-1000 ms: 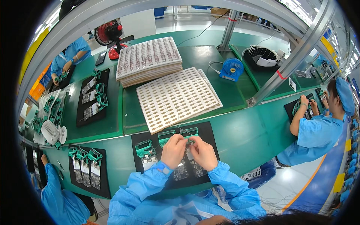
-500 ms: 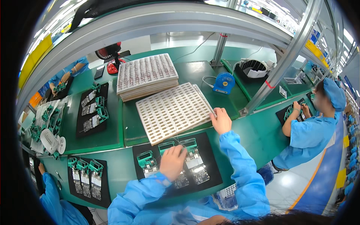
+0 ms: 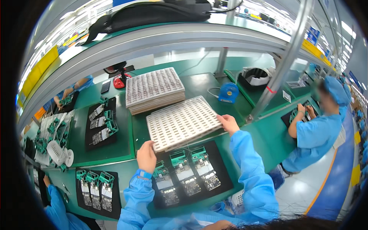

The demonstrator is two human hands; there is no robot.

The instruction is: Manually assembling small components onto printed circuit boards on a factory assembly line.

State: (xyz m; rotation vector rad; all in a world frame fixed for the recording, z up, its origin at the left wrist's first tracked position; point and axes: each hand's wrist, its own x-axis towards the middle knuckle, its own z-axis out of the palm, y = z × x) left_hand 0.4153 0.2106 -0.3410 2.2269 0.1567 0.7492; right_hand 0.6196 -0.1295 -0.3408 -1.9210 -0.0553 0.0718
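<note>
Between my hands is a white slotted tray [image 3: 182, 120], with rows of small oval openings. My left hand [image 3: 147, 156] is closed on its near left corner, thumb and fingers at the edge. My right hand [image 3: 229, 123] grips the right edge. Another tray shows at the rim beneath it, and whether that one moves along cannot be told. Just in front of the tray lies a black mat [image 3: 220, 165]. On the mat are three circuit boards, the middle circuit board [image 3: 188, 178] among them, each with a green frame piece [image 3: 177, 157] at its far end.
Behind stands a stack of trays [image 3: 155, 90] holding small parts. A blue fan [image 3: 229, 93] sits at the back right, near a metal post [image 3: 274, 82]. More boards lie on a left mat [image 3: 115, 203] and a far-left mat [image 3: 101, 126]. A co-worker [image 3: 326, 130] sits at the right.
My left hand has left the boards on the mat and taken hold of the tray's near left corner. My right hand stays at the right edge. The whole view has shifted slightly.
</note>
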